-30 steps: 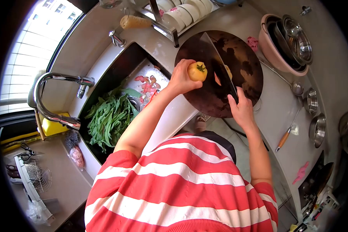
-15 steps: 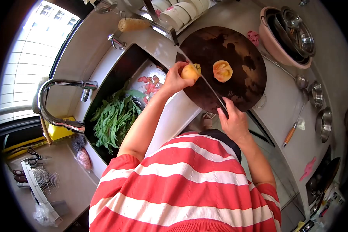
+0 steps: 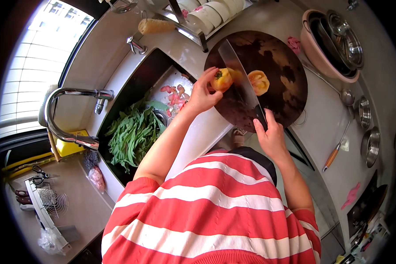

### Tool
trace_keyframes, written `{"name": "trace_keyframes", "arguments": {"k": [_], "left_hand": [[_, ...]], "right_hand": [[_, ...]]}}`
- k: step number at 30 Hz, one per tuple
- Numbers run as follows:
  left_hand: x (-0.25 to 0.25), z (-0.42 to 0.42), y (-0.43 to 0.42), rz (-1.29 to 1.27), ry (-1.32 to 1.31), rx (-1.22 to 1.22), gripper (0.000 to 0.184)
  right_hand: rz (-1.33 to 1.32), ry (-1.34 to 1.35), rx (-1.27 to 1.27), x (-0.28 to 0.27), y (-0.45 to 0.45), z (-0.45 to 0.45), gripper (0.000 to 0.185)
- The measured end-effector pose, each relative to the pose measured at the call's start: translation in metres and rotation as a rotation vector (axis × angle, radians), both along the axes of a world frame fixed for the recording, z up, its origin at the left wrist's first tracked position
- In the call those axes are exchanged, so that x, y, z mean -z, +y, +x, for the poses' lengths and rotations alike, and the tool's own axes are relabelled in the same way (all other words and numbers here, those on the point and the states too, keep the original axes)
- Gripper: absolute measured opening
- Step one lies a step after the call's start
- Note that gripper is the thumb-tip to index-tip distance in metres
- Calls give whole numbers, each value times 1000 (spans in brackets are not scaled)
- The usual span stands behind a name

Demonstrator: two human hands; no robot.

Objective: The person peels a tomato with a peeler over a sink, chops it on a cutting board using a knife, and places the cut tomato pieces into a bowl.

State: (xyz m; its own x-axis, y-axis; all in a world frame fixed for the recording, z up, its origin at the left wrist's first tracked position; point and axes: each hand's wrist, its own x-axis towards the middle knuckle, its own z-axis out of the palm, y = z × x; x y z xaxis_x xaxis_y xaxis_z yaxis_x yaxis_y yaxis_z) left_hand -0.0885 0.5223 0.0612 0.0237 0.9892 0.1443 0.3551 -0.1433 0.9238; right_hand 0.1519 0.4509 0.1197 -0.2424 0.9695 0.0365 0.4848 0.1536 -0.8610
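My left hand (image 3: 205,91) holds a yellow-orange tomato (image 3: 222,80) with a green stem end over the left part of the round dark cutting board (image 3: 277,57). My right hand (image 3: 270,134) is closed on the black handle of a broad knife (image 3: 240,72). Its blade points away from me, between the held tomato and a cut tomato piece (image 3: 258,82). That piece lies on the board, right of the blade, with its cut face up.
Green leaves (image 3: 134,136) and reddish peelings (image 3: 176,96) are in the sink (image 3: 150,61) at left, beside a curved faucet (image 3: 53,108). A dish rack (image 3: 198,37) stands behind. At right are stacked basins (image 3: 310,53), a ladle (image 3: 347,97) and metal bowls (image 3: 370,147).
The knife blade has moved right, away from the held tomato. The cut piece came into view on the board as the blade shifted off it, and now lies tilted differently.
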Motion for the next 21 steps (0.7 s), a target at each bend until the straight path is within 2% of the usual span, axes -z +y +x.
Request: {"name": "trace_keyframes", "arguments": {"k": [3, 4, 10, 21], "left_hand": [[1, 2, -2, 65, 235, -85, 55], [0, 7, -2, 64, 144, -122, 51], [-1, 16, -7, 157, 209, -158, 46], [6, 20, -12, 278, 197, -175, 49]], "right_hand": [[-17, -29, -1, -3, -2, 4, 33], [-20, -36, -4, -4, -2, 5, 33], [-28, -41, -22, -18, -7, 10, 33], [-77, -96, -48, -26, -12, 13, 31]]}}
